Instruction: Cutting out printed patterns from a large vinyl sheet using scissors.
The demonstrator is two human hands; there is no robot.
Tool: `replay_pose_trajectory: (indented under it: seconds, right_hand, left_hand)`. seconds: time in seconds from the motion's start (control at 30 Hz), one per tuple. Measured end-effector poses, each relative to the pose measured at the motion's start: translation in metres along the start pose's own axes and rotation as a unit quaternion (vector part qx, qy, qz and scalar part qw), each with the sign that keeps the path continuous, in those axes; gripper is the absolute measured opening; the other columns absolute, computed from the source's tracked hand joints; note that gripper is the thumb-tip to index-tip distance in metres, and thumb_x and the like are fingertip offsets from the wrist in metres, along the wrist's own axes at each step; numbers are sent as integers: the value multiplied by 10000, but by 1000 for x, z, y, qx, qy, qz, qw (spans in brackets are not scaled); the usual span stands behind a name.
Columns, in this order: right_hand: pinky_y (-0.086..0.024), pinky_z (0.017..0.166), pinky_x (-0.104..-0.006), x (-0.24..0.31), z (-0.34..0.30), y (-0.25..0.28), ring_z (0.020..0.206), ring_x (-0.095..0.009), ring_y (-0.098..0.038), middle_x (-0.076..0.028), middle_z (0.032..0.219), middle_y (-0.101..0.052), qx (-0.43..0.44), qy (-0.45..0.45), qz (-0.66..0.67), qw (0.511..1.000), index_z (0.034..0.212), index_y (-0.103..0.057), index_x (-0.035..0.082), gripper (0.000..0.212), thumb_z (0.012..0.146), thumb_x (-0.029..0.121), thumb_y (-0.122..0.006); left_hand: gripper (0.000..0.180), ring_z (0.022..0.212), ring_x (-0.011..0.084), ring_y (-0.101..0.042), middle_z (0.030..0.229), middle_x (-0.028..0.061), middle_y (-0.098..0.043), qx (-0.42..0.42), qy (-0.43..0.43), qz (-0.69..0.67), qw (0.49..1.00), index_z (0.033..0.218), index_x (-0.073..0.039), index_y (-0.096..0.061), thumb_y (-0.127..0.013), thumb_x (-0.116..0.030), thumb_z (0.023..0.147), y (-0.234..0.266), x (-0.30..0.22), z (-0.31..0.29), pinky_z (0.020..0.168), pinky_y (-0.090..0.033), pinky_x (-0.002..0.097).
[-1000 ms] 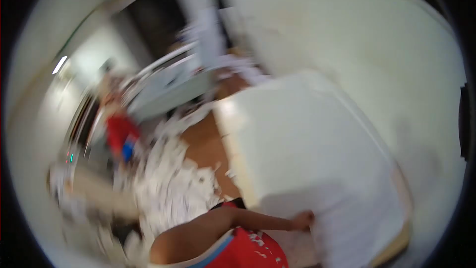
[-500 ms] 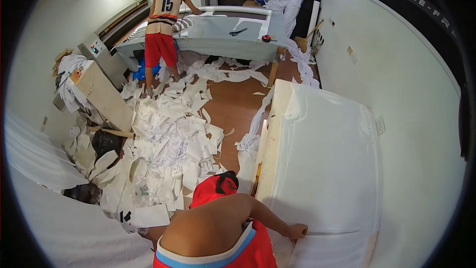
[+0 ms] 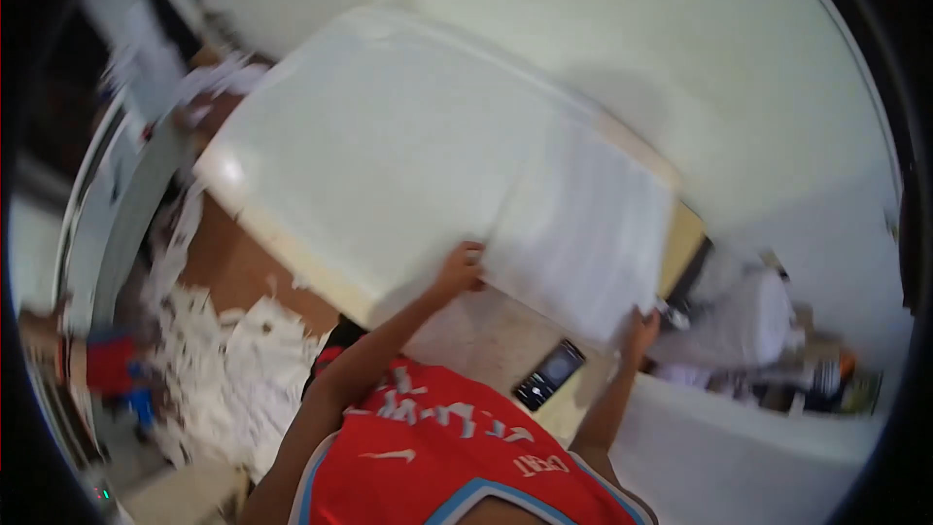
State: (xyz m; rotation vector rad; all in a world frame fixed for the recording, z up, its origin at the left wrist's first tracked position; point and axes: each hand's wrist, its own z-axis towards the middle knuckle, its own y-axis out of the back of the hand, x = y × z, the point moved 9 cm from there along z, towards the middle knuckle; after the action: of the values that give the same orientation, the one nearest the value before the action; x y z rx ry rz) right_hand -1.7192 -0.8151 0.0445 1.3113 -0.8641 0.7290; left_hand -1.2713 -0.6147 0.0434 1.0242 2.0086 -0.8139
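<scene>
A white sheet (image 3: 578, 233), which could be paper or cloth, lies over the right part of the long padded table and shows faint wavy bands. At its near left corner, my left hand (image 3: 462, 267) is closed with the fingertips on the edge. My right hand (image 3: 641, 326) pinches the near right corner, though motion blurs its fingers. More smooth white sheeting (image 3: 379, 146) covers the rest of the table to the left. A dark smartphone (image 3: 549, 374) with a lit screen lies between my arms, close to my red jersey.
Heaped white scraps (image 3: 233, 379) cover the floor at the left. Farther left, a blurred person in red (image 3: 112, 365) stands by another table. A white plastic-wrapped bundle (image 3: 743, 321) and assorted clutter sit at the right, beside a white-covered surface (image 3: 719, 447).
The view has swung right and down from the room onto the padded table. One hand showed at the sheet's edge before; now both are at its near corners, and the phone shows.
</scene>
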Motion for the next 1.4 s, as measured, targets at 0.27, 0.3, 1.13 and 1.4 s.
replay_pose_trajectory:
  seconds: [0.27, 0.3, 1.13, 1.4]
  right_hand:
    - [-484, 794, -349, 20, -8, 30, 864, -227, -605, -142, 1007, -646, -24, 30, 8, 999, 1235, -516, -41, 479, 832, 152, -690]
    - [-484, 794, -349, 24, -8, 29, 864, -227, -605, -142, 1007, -646, -27, 32, 10, 999, 1235, -516, -41, 479, 832, 152, -690]
    - [-475, 856, -463, 179, -33, -117, 968, -345, -576, -146, 1016, -593, -5, 414, -279, 867, 1028, -619, 21, 423, 905, 425, -602]
    - [-483, 813, -459, 174, -24, -112, 944, -333, -581, -122, 984, -593, -31, 425, -313, 848, 1015, -612, 57, 401, 873, 432, -633]
  left_hand:
    - [367, 710, 181, -633, 825, 98, -654, 8, -88, 151, 985, 974, -1, -650, -713, -318, 799, -24, -41, 41, 624, -510, 334]
    - [367, 710, 181, -633, 825, 98, -654, 8, -92, 152, 984, 974, -1, -650, -713, -318, 799, -22, -41, 55, 624, -510, 334]
    - [649, 1355, 310, -289, 1373, 178, -398, -118, -480, 552, 671, 1313, -34, -442, -636, -427, 834, -82, -49, -6, 1149, -174, 491]
    - [597, 1381, 315, -243, 1382, 172, -390, -111, -485, 540, 679, 1256, -32, -492, -649, -394, 809, -92, -55, -6, 1161, -132, 507]
